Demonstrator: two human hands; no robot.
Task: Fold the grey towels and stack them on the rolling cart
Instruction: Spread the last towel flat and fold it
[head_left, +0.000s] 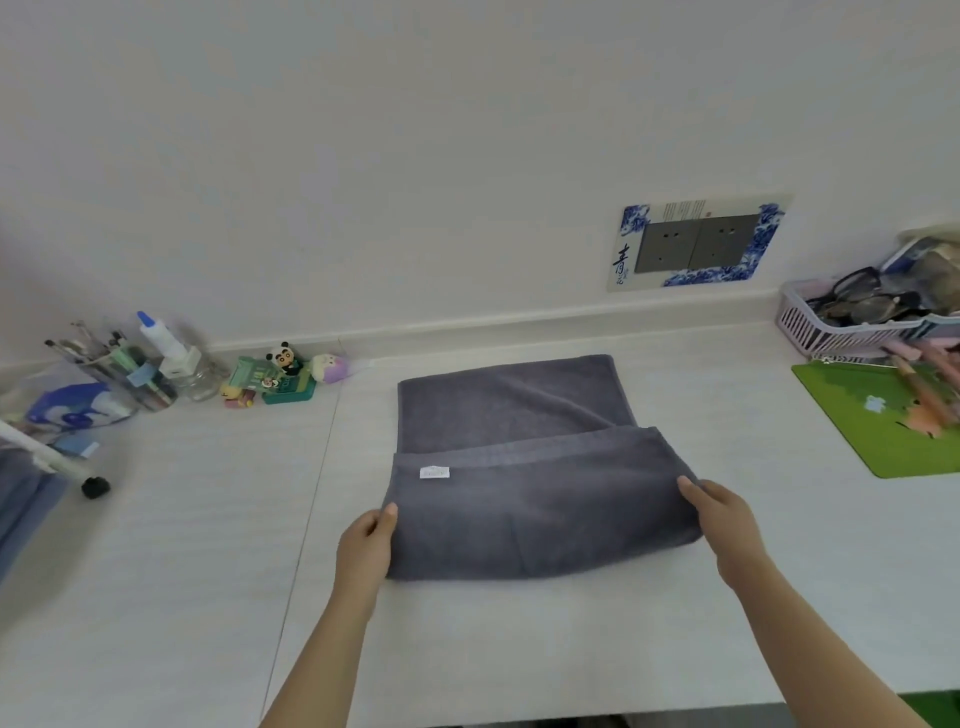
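Your left hand (366, 545) and right hand (719, 525) each pinch an end of the grey towel (540, 509) — thumbs on top, fingers tucked under its near folded layer. It lies mid-counter (519, 649), back layer flat toward the wall. Expect it soft, light and floppy — it should sag between grips, so hold the corners of the fold.

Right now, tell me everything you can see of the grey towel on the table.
The grey towel looks like soft terry cloth, dark grey, with a small white label near its left side. It lies flat on the white table, its near part folded over the far layer, with a stitched hem across the fold's edge. The left hand grips its left end, the right hand its right end.
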